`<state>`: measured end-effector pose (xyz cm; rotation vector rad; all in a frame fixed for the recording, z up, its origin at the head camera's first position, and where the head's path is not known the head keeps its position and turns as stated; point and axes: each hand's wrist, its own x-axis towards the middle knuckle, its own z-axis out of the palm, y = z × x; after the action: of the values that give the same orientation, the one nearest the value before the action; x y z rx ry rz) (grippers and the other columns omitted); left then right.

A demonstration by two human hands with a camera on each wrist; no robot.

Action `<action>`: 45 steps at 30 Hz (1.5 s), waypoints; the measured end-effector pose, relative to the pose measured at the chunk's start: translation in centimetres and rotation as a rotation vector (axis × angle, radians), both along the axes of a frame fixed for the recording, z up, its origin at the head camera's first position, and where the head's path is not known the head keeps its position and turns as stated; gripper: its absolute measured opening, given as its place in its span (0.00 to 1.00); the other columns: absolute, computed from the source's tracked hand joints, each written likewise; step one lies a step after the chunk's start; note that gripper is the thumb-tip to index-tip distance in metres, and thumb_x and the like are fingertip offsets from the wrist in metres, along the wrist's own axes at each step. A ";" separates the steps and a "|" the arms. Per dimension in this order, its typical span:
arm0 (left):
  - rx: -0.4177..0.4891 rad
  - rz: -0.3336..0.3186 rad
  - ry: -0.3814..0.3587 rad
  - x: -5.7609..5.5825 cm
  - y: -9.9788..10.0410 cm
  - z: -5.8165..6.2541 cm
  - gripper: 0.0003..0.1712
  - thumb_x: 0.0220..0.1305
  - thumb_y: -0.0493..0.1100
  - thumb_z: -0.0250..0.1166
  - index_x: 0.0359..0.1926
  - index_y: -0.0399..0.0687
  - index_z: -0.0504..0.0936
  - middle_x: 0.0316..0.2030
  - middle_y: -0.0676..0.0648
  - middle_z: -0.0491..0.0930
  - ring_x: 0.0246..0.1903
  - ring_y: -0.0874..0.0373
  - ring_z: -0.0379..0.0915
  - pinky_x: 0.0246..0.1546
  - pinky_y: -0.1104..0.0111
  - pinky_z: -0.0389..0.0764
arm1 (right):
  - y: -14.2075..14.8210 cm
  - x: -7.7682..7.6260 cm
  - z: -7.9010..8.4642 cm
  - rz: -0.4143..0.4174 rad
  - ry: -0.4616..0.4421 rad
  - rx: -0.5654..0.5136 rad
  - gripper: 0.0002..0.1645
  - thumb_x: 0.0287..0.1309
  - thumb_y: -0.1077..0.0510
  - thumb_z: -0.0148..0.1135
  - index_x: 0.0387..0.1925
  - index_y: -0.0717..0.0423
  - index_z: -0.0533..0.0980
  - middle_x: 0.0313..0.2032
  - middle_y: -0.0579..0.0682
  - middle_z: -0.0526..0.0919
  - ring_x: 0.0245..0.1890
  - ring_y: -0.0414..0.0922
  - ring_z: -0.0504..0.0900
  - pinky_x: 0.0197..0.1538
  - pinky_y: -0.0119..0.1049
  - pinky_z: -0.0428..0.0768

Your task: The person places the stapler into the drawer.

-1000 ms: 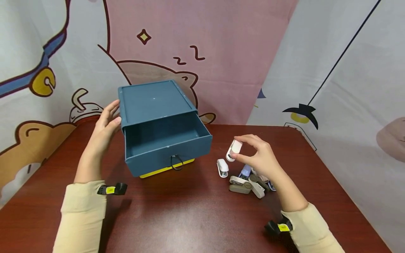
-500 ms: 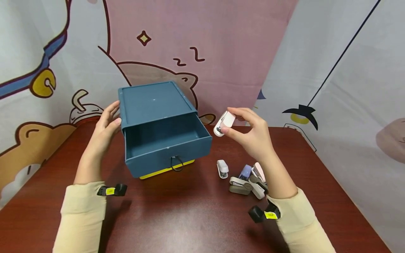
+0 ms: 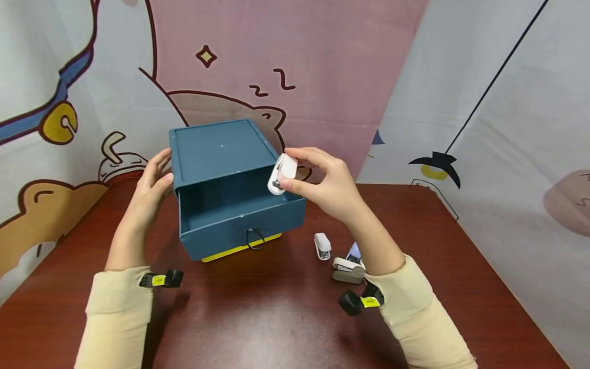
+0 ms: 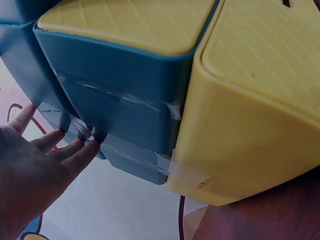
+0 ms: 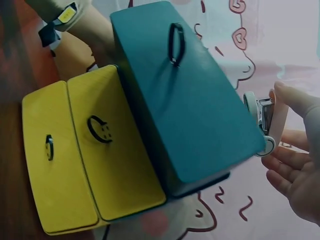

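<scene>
With the white stapler (image 3: 323, 243) and grey stapler (image 3: 346, 276) near me on the tabletop (image 3: 249, 323), I'd ease the pink stapler (image 3: 287, 168), which hangs over the right part of the pulled-out drawer (image 3: 278, 217), further inward and lower it before letting go, so it doesn't drop hard. The right hand (image 3: 326, 179) pinches it between thumb and forefinger, parted only as wide as its body, the other fingers loosely curled. Farther off, the left hand (image 3: 151, 188) has its fingers straight and parted, tips touching the side of the cabinet (image 3: 221, 154), which I'd brace meanwhile.
</scene>
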<state>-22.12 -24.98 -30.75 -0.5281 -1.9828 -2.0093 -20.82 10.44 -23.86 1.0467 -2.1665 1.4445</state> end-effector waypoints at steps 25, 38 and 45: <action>0.005 -0.012 0.014 -0.2 -0.2 -0.2 0.36 0.68 0.44 0.54 0.73 0.47 0.53 0.73 0.41 0.47 0.68 0.48 0.47 0.53 0.77 0.66 | -2.1 -1.8 0.2 0.104 -0.245 0.340 0.29 0.49 0.54 0.74 0.55 0.53 0.79 0.44 0.43 0.81 0.41 0.43 0.74 0.37 0.38 0.70; -0.014 -0.006 0.006 -0.2 -0.3 -0.3 0.36 0.68 0.45 0.54 0.73 0.49 0.53 0.73 0.42 0.46 0.69 0.48 0.46 0.57 0.75 0.64 | -1.6 -1.4 -0.1 0.074 -0.227 0.275 0.28 0.51 0.52 0.72 0.56 0.51 0.78 0.48 0.47 0.79 0.46 0.45 0.72 0.42 0.41 0.72; 0.000 -0.017 0.013 -0.2 -0.2 -0.2 0.36 0.68 0.45 0.54 0.73 0.48 0.53 0.73 0.42 0.46 0.68 0.48 0.46 0.54 0.77 0.65 | 0.1 -0.6 -1.8 0.049 -0.088 0.077 0.25 0.52 0.59 0.72 0.53 0.58 0.79 0.50 0.49 0.80 0.48 0.44 0.76 0.51 0.41 0.74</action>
<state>-22.31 -25.15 -30.91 -0.5587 -1.9775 -2.0101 -21.42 10.52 -25.63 1.0889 -2.2894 1.4652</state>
